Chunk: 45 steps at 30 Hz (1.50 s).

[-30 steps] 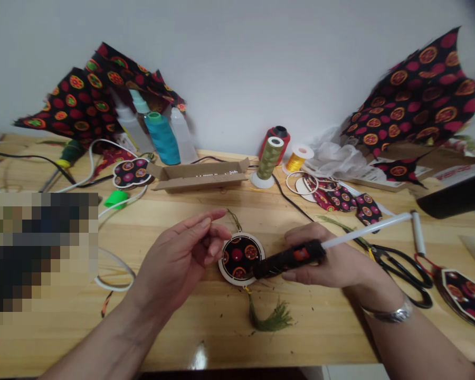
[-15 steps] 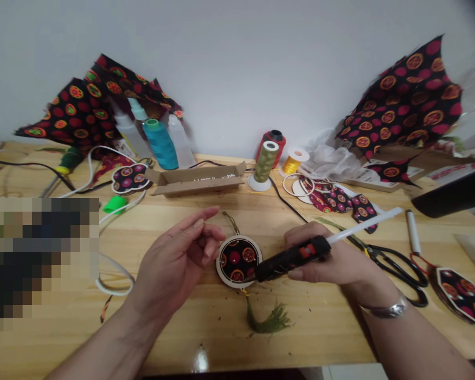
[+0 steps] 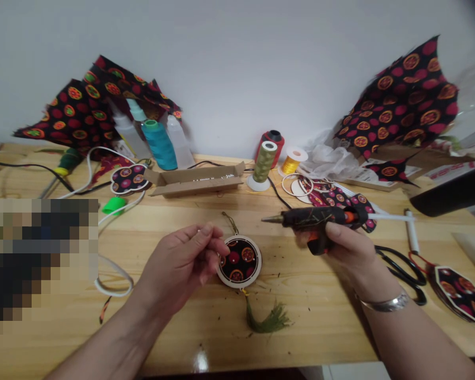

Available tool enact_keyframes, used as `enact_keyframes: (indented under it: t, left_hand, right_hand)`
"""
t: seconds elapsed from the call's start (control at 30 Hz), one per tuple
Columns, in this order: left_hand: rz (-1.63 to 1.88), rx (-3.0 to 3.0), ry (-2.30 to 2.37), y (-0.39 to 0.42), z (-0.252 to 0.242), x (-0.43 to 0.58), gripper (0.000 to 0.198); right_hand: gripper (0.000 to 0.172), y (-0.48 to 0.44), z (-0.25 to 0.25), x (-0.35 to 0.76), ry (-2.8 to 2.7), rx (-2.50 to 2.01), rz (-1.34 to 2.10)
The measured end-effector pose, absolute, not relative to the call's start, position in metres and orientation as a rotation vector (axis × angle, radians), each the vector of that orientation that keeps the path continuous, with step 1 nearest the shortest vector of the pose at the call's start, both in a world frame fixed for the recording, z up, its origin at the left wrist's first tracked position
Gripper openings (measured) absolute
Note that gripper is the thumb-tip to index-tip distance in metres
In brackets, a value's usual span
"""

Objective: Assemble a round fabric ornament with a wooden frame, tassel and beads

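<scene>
My right hand (image 3: 342,240) grips a black and orange hot glue gun (image 3: 312,216), its metal nozzle pointing left and a white glue stick poking out of the back. My left hand (image 3: 190,258) is closed in a pinch at the left edge of a round pendant (image 3: 237,261); anything between the fingertips is too small to name. The pendant lies flat on the table, with a pale wooden rim around dark patterned fabric dotted with small white spots. A cord loop (image 3: 230,221) extends from its top, and a green tassel (image 3: 267,318) from its bottom.
An open cardboard box (image 3: 200,182) stands behind the pendant, near a green thread spool (image 3: 263,163) and a teal one (image 3: 160,145). Black-handled scissors (image 3: 404,269) and an octagonal fabric piece (image 3: 461,293) lie right. A white cable (image 3: 114,285) curls on the left.
My right hand has lifted the glue gun off the pendant and turned it, so its nozzle points left. My left fingers have drawn together into a tighter pinch. The pendant has stayed put.
</scene>
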<state>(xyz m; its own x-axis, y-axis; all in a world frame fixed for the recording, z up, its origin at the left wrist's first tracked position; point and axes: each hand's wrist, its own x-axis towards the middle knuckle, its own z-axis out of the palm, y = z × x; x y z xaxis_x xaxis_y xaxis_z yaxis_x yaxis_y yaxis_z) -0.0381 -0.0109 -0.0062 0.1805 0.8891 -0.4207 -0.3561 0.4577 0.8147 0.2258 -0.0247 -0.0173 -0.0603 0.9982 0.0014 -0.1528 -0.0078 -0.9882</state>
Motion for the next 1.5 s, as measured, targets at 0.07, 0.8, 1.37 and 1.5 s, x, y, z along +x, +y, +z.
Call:
enact_keyframes:
  t: [0.07,0.8,1.37,1.5]
  left_hand:
    - [0.928,0.661,1.074,-0.011,-0.008,-0.039,0.021]
    - [0.691,0.476,1.008,-0.03,0.0,-0.039,0.016]
    - [0.723,1.013,1.358,-0.038,0.001,-0.037,0.009]
    - [0.657,1.214,1.422,-0.038,0.0,-0.031,0.007]
  right_hand:
    - [0.031,-0.021,-0.014,0.222,-1.101,-1.007,1.274]
    - [0.036,-0.013,-0.012,0.221,-1.149,-0.911,1.137]
    - [0.035,-0.013,-0.01,0.218,-1.103,-0.937,1.145]
    - [0.037,-0.013,-0.008,0.217,-1.13,-0.951,1.122]
